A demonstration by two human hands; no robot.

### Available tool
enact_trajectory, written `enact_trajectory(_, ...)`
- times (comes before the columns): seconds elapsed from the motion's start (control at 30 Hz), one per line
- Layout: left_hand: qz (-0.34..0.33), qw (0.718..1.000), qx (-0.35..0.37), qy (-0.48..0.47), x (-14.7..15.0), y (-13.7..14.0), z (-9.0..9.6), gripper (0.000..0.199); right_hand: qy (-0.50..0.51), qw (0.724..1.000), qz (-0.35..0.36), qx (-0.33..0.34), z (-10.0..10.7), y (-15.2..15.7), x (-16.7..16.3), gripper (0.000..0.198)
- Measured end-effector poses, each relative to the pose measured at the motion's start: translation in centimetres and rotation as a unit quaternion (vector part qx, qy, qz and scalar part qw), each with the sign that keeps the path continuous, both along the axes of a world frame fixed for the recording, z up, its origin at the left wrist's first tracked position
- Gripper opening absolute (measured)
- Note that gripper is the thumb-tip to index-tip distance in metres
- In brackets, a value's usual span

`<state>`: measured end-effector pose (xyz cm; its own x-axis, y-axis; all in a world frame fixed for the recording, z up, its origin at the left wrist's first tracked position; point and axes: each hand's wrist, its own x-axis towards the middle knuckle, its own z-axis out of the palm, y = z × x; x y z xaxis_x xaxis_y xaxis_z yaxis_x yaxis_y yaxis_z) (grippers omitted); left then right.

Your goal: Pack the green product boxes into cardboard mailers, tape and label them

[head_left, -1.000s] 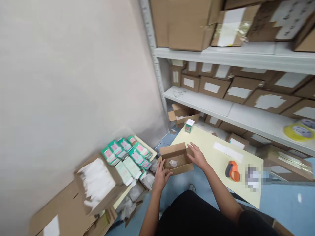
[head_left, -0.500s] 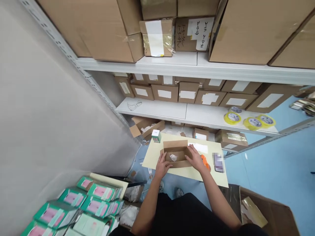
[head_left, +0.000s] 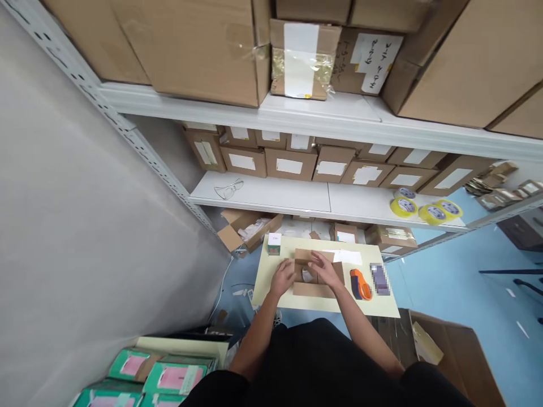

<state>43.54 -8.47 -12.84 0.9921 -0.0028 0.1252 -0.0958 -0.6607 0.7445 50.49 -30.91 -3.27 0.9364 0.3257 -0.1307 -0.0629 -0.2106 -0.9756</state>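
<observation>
A small cardboard box [head_left: 314, 290] lies on the pale yellow table with its flaps up and a small crumpled white piece [head_left: 306, 275] inside. My left hand [head_left: 283, 277] is at the box's left edge, fingers and thumb curled around it; the left flap is mostly hidden there. My right hand [head_left: 324, 269] reaches over the opening from the right, fingers apart, close to the far flap. I cannot tell whether it touches the cardboard. Beyond my left hand stands a small green and white box [head_left: 274, 244].
On the table [head_left: 266, 288] to the right are an orange tape dispenser [head_left: 361, 285], a blurred-out phone-like object [head_left: 380, 280] and white paper [head_left: 345, 256]. Shelves [head_left: 263, 196] behind hold cartons, glasses [head_left: 229, 189] and tape rolls [head_left: 404, 207]. Green packages [head_left: 169, 377] are stacked lower left.
My right hand has moved leftward from the box's right wall to above its opening. My left hand remains at the left side. The camera view has shifted.
</observation>
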Motion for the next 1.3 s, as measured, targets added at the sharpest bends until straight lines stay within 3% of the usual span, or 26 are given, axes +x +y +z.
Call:
enact_trajectory(0.13, 0.080, 0.996, 0.005, 0.031, 2.3, 4.8, 2.5, 0.057, 0.101, 0.989, -0.021, 0.106, -1.5, 6.2, 2.3, 0.072)
enact_trajectory(0.33, 0.133, 0.982, 0.017, 0.133, 7.0, 10.6, 5.8, 0.090, 0.139, 0.987, -0.008, 0.076, -4.5, 14.2, 4.9, 0.081)
enact_trajectory(0.47, 0.099, 0.978, 0.044, 0.179, 8.8, 11.7, 6.0, 0.104, 0.093, 0.991, 0.053, 0.082, -6.3, 19.0, 4.6, 0.083)
enact_trajectory(0.57, 0.095, 0.972, 0.087, 0.196, 9.1, 12.3, 5.7, 0.101, 0.084, 0.992, 0.071, 0.069, -7.5, 20.9, 3.9, 0.083)
enact_trajectory(0.77, 0.121, 0.971, 0.078, 0.193, 8.9, 14.2, 6.8, 0.065, 0.122, 0.984, 0.082, 0.100, -7.8, 19.8, 4.0, 0.084)
enact_trajectory(0.97, 0.165, 0.973, 0.056, 0.152, 7.7, 15.2, 9.9, 0.069, 0.109, 0.991, 0.013, 0.073, -5.3, 16.5, 5.4, 0.082)
enact_trajectory(1.13, 0.150, 0.979, -0.117, 0.076, 5.7, 14.9, 12.2, 0.075, 0.100, 0.990, -0.097, 0.029, -2.9, 13.1, 5.6, 0.076)
enact_trajectory(1.23, 0.106, 0.964, -0.230, 0.085, 5.0, 13.1, 12.3, 0.077, 0.082, 0.987, -0.132, 0.049, -1.4, 10.3, 4.9, 0.064)
enact_trajectory(1.3, 0.081, 0.957, -0.261, 0.098, 4.8, 11.3, 11.9, 0.078, 0.065, 0.984, -0.154, 0.054, -0.6, 7.9, 4.0, 0.057)
